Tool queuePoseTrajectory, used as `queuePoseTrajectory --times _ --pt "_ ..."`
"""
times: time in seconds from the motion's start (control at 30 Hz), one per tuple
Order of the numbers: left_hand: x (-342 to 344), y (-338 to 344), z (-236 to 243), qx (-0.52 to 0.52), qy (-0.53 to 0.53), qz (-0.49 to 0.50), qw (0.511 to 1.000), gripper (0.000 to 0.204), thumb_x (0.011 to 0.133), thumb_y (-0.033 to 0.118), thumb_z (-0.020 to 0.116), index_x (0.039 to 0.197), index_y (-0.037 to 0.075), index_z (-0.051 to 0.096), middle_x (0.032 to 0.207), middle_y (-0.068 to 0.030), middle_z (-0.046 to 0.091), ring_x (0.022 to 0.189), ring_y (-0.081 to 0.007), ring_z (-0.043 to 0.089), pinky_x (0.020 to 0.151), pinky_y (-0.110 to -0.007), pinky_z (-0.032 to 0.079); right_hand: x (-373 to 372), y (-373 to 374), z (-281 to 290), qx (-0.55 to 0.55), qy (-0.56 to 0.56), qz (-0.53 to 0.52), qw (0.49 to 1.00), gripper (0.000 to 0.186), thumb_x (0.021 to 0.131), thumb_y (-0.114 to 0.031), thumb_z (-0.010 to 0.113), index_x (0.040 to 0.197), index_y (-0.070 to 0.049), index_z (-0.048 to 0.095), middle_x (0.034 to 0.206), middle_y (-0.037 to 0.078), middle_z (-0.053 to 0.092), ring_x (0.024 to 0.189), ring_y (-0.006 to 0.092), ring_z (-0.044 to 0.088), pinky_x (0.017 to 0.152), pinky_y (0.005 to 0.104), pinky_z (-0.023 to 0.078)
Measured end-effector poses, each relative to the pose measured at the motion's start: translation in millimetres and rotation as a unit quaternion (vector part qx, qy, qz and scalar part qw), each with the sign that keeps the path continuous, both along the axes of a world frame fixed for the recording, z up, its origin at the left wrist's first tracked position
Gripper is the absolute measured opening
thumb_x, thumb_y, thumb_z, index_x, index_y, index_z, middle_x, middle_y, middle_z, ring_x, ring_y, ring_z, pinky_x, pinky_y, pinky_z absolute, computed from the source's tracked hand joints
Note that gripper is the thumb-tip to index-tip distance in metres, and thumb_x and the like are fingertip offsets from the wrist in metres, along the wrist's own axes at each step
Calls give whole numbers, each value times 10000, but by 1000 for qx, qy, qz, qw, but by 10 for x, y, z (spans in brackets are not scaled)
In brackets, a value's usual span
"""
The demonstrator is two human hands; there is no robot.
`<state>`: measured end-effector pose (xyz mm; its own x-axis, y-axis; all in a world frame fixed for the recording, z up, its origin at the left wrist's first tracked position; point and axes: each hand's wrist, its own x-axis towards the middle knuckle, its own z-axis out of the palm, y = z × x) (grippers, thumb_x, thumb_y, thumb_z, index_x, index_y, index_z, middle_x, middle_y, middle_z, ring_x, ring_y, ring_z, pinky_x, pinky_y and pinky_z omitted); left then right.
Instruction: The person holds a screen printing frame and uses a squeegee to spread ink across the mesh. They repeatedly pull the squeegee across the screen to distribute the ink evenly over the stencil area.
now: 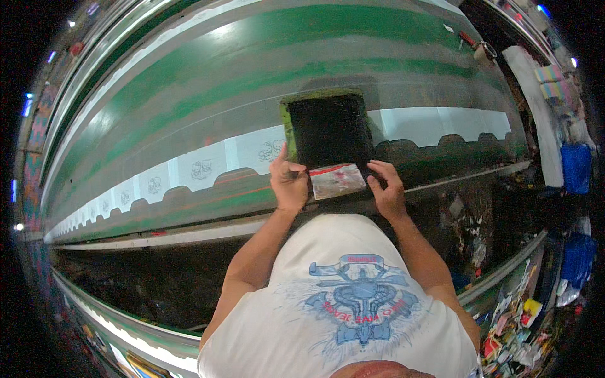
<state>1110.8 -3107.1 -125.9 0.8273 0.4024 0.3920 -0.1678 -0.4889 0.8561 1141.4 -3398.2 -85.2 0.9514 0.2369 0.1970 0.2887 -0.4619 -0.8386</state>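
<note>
A dark rectangular printing screen with a green-stained border lies on the long table in front of me. At its near end sits a pale, smeared block with a red strip along its top; I cannot tell whether it is a squeegee or part of the frame. My left hand is at the left of this block, index finger stretched up along the frame and the other fingers bent near its corner. To the right of the block, my right hand has its fingers apart and slightly bent, pointing at the frame.
White fabric pieces with line drawings run left along the green-streaked table; plain pale pieces continue right. A red-handled tool lies at the far right. A metal rail edges the table. Colourful scraps are piled lower right.
</note>
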Motion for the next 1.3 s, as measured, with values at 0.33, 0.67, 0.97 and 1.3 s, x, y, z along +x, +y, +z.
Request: queuePoseTrajectory --times 0.33,0.67,0.97,1.3 --pt "182 -663 -94 -69 32 9 997 268 747 -150 744 845 95 697 1633 -266 600 1395 -374 605 1184 -449 446 298 -505 229 -109 -169 201 959 389 956 -168 817 1323 -74 730 1388 163 689 1360 407 633 1165 564 490" --pt "254 -751 -141 -88 58 20 994 251 733 -138 752 837 87 712 1622 -258 615 1343 -354 623 1164 -421 460 540 -197 471 -223 -188 312 904 408 873 -71 794 1275 -25 743 1222 162 702 1134 370 677 1004 525 539" --pt "262 -768 -193 -111 83 18 990 222 716 -122 719 819 73 698 1630 -302 584 1399 -378 596 1189 -433 430 1646 52 669 -304 -77 404 859 253 922 -25 717 1175 -25 730 1095 195 694 1111 434 680 985 532 557" --pt "260 -748 -286 -77 37 -3 996 281 709 -168 695 858 70 700 1616 -283 605 1451 -355 574 1203 -420 402 2176 420 416 -295 -115 267 910 484 889 23 650 1349 -89 752 1201 198 738 1129 449 706 1020 556 563"
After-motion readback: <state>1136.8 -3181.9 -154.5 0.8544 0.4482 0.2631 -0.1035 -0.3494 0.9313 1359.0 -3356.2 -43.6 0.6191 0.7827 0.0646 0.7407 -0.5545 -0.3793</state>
